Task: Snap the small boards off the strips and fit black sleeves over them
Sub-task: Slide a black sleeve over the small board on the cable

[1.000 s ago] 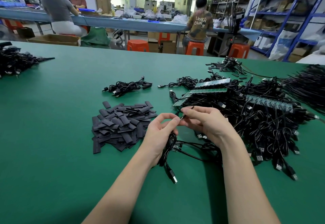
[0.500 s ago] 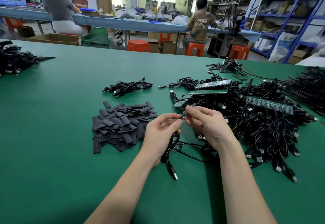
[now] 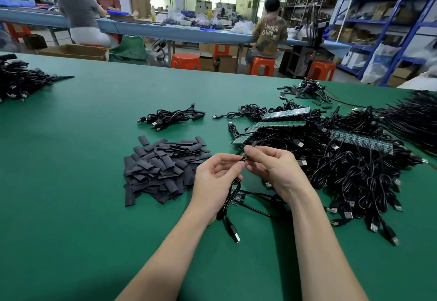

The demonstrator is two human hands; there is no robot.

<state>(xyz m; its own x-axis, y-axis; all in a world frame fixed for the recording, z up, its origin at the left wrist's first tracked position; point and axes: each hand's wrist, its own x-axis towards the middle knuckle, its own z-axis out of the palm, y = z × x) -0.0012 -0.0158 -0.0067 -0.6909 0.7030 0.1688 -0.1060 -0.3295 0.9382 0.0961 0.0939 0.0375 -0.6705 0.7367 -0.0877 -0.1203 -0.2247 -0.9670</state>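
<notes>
My left hand (image 3: 216,177) and my right hand (image 3: 272,170) meet fingertip to fingertip above the green table (image 3: 71,206). Between them they pinch a small dark piece (image 3: 244,157) on the end of a black cable; a sleeve tip (image 3: 253,144) sticks up past my right fingers. The cable (image 3: 230,196) loops down through my left palm to a USB plug (image 3: 234,233). A small board (image 3: 235,200) lies under the loop. Left of my hands lies a pile of flat black sleeves (image 3: 163,168). Green board strips (image 3: 281,123) (image 3: 361,141) rest on the cable heap (image 3: 354,170) at right.
A small cable bundle (image 3: 172,117) lies behind the sleeves. More cables sit at the far left (image 3: 19,80), far right (image 3: 413,121) and back (image 3: 307,90). Beyond the table are orange stools (image 3: 185,60), people at a blue bench and shelving (image 3: 387,21).
My hands stay together at the same spot, with the fingertips working the small piece. The view has shifted slightly.
</notes>
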